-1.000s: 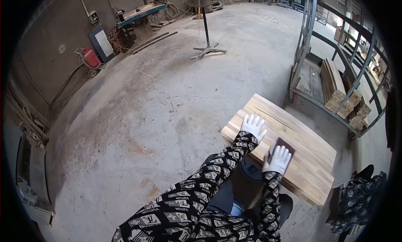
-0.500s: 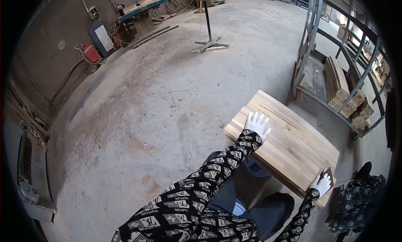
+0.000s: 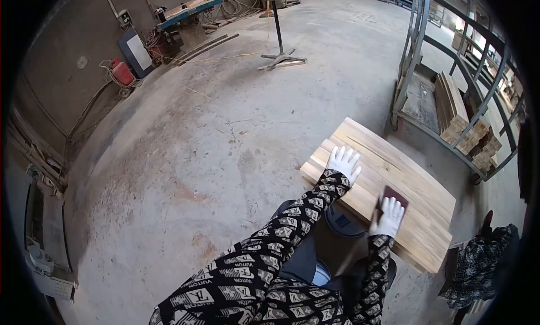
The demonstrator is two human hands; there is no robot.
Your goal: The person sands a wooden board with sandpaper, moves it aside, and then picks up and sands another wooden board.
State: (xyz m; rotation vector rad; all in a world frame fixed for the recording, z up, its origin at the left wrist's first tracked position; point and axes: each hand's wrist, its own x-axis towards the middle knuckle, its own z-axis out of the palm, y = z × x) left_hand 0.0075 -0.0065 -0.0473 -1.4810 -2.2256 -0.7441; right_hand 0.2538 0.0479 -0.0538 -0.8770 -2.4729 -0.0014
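A stack of pale wooden panels (image 3: 423,196) made of glued strips lies in front of me, over blue buckets (image 3: 343,222). My left hand (image 3: 343,164), in a white glove, rests flat with spread fingers near the top panel's left edge. Under the fingers of my right hand (image 3: 390,218), also gloved in white, is a dark reddish-brown piece of sandpaper (image 3: 397,194). That hand presses it against the panel near the middle of the front edge. The sandpaper's lower part is hidden by the glove.
At the upper right a metal cart (image 3: 419,102) on wheels carries stacked wooden strips (image 3: 451,108). Dark patterned cloth (image 3: 481,263) is to the right of the panels. Farther off stand a fan stand (image 3: 279,41) and a red tank (image 3: 121,72) by the wall.
My right hand has slid the sandpaper leftward and away from me, from the panel's right end towards its middle. My left hand stays on the panel.
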